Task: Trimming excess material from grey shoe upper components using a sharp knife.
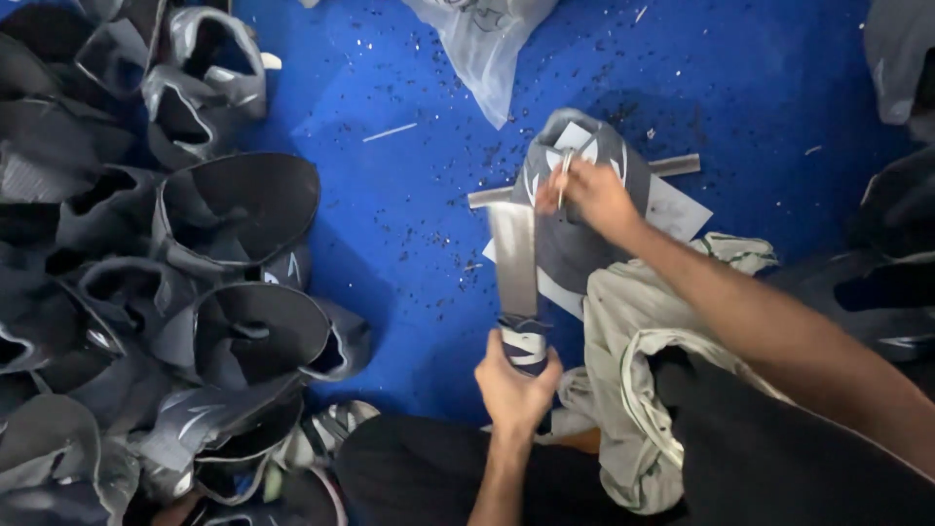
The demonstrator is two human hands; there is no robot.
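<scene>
Head view looking down at a blue floor (409,224) speckled with dark scraps. The left hand (516,380) is closing around the striped grey-and-white lower end of a shoe upper (526,346), thumb and fingers wrapping it from below, so that hand is gripping the piece firmly. A flat grey metal bar (513,255) is rising from that held end up toward a crossbar (677,165) that is lying across the floor; whether the bar is touching the hand I cannot tell. The right hand (596,195) is reaching over the top of a grey shoe upper with white markings (584,146), which is sitting draped over the crossbar, and the fingers are pinching a thin pale strip or small tool (564,175) against it; too blurred to say which, but the hand is clearly clamped on it. White paper pieces (682,209) are lying under and just beside that upper. A pale grey-green cloth (633,331) is bunching over the person's lap, beneath the right forearm. On the left side a big pile of dark shoe uppers (234,292) is stacking up, openings facing up, well apart from both hands. A clear plastic bag (482,44) is lying at the top edge, above the work spot. More dark material is showing at the right edge, partly cut off.
</scene>
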